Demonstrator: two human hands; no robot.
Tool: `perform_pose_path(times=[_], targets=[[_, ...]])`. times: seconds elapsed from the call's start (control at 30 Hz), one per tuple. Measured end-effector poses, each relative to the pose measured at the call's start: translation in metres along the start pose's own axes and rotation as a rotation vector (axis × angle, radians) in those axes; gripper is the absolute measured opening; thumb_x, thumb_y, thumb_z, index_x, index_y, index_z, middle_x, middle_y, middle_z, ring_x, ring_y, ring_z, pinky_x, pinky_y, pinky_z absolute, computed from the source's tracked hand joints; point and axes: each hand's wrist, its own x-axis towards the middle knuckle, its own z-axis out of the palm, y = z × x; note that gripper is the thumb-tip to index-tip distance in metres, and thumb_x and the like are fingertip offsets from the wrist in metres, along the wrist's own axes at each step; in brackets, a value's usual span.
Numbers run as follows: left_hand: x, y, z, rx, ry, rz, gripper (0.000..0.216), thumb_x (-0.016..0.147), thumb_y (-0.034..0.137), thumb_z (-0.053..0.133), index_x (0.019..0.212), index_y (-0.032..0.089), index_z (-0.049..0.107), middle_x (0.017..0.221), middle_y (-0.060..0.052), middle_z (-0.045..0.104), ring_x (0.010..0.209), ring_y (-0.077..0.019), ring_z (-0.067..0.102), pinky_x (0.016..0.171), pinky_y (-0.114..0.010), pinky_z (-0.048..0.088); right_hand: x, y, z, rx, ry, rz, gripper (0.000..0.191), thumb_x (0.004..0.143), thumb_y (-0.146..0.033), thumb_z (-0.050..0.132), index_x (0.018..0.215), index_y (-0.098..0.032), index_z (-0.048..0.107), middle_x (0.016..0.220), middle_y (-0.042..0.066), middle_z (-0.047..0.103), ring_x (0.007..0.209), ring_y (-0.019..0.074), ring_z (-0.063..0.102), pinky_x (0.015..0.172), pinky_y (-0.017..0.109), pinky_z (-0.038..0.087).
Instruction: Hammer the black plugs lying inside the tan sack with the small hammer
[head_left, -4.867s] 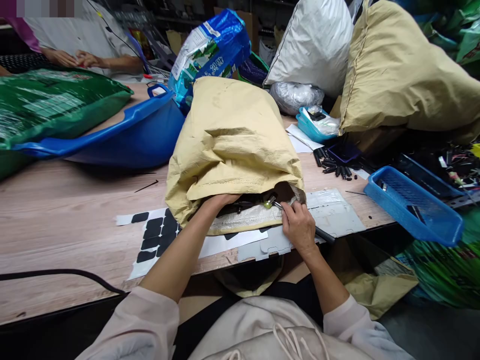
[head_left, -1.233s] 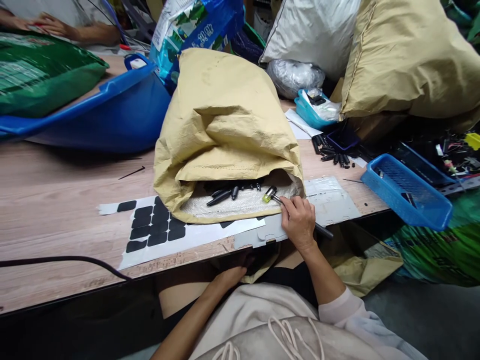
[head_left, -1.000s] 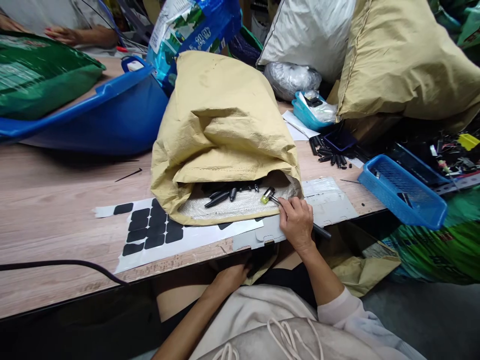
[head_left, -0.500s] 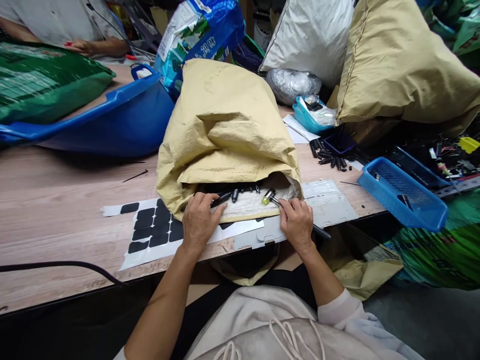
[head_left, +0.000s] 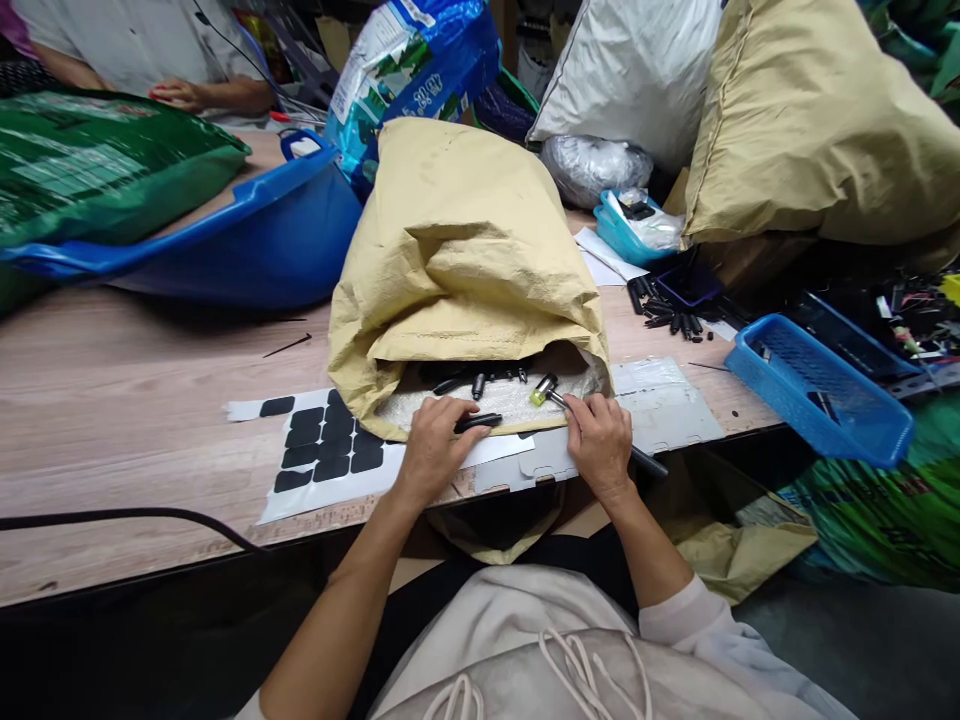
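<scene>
My left hand (head_left: 439,445) is closed on a black pen-like piece (head_left: 478,422) at the front lip of a tan woven sack (head_left: 472,240). My right hand (head_left: 600,440) grips the shaft of a small hammer (head_left: 556,397); its metal head with a yellow-green face rests over the sack's mouth, and the dark handle end sticks out past my palm. Inside the opening, on the white lining, lie several small black parts (head_left: 478,385). Deeper contents are hidden in shadow.
A sheet of black rounded stickers (head_left: 330,450) lies left of the sack. A blue basin (head_left: 247,250) stands at left, a blue basket (head_left: 817,390) at right. Black pieces (head_left: 679,318) are heaped nearby. A co-worker's hand (head_left: 180,95) shows at the back left.
My left hand has moved right and out from the sack's mouth, bringing the black piece to the front lip. My right hand still holds the hammer. The whole view has shifted slightly.
</scene>
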Motion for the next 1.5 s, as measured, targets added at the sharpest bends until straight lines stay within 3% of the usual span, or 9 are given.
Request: perform_pose_path(times=[0.13,0.27,0.4,0.5,0.93,1.1,1.37,1.5], targets=[[0.013,0.009,0.012,-0.066,-0.084,0.011,0.015,0.089,0.031,0.077,0.100,0.021,0.074,0.097,-0.005,0.074,0.094,-0.0254,0.059,0.091,-0.040,0.045,0.002,0.007,-0.002,0.073,0.016,-0.021,0.025,0.103,-0.023,0.057,0.119,-0.024,0.077,0.092,0.005,0.068,0.086,0.0215,0.053,0.079,0.034,0.037],[0.019,0.005,0.012,-0.122,-0.109,-0.022,0.016,0.086,0.032,0.079,0.098,0.021,0.077,0.095,-0.004,0.072,0.093,-0.0244,0.059,0.089,-0.039,0.045,0.005,0.008,-0.015,0.317,0.049,0.026,0.030,0.108,-0.029,0.051,0.124,-0.022,0.075,0.094,0.006,0.070,0.089,0.0207,0.062,0.082,0.033,0.048],[0.018,0.002,0.010,-0.159,-0.107,-0.017,0.016,0.084,0.030,0.080,0.098,0.021,0.078,0.095,-0.004,0.073,0.091,-0.0232,0.058,0.087,-0.037,0.046,0.006,-0.006,-0.029,0.615,0.017,0.038,0.033,0.108,-0.027,0.048,0.133,-0.023,0.071,0.105,0.008,0.072,0.099,0.0197,0.069,0.090,0.032,0.056],[0.017,0.002,0.011,-0.182,-0.091,-0.012,0.016,0.085,0.029,0.080,0.099,0.022,0.080,0.093,-0.003,0.072,0.091,-0.0225,0.058,0.087,-0.036,0.046,0.004,-0.020,-0.029,0.695,-0.034,-0.017,0.033,0.108,-0.024,0.050,0.134,-0.024,0.070,0.105,0.007,0.073,0.098,0.0188,0.070,0.090,0.031,0.057],[0.018,0.001,0.016,-0.202,-0.044,-0.054,0.011,0.084,0.031,0.081,0.093,0.027,0.084,0.083,-0.001,0.066,0.085,-0.0206,0.057,0.083,-0.034,0.046,-0.001,-0.043,-0.023,0.559,-0.174,-0.115,0.041,0.106,-0.017,0.047,0.138,-0.027,0.069,0.092,0.005,0.065,0.084,0.0169,0.066,0.080,0.026,0.055],[0.018,0.000,0.017,-0.222,-0.042,-0.069,0.015,0.082,0.030,0.083,0.095,0.024,0.085,0.084,-0.002,0.068,0.089,-0.0216,0.059,0.085,-0.035,0.048,0.000,-0.038,-0.030,0.572,-0.112,-0.059,0.038,0.108,-0.021,0.047,0.138,-0.026,0.070,0.094,0.005,0.066,0.086,0.0159,0.066,0.084,0.025,0.055],[0.017,0.001,0.015,-0.214,-0.054,-0.073,0.015,0.083,0.032,0.080,0.096,0.024,0.084,0.087,-0.003,0.070,0.091,-0.0228,0.060,0.088,-0.038,0.050,0.000,-0.031,-0.030,0.559,-0.120,-0.034,0.037,0.108,-0.024,0.046,0.135,-0.026,0.071,0.095,0.005,0.069,0.088,0.0163,0.067,0.083,0.026,0.055],[0.017,0.003,0.015,-0.211,-0.057,-0.083,0.014,0.084,0.032,0.078,0.095,0.025,0.082,0.088,-0.003,0.070,0.093,-0.0239,0.060,0.089,-0.039,0.050,0.010,-0.014,-0.026,0.423,-0.047,-0.003,0.035,0.108,-0.026,0.047,0.131,-0.027,0.074,0.093,0.005,0.068,0.087,0.0171,0.065,0.078,0.028,0.051]])
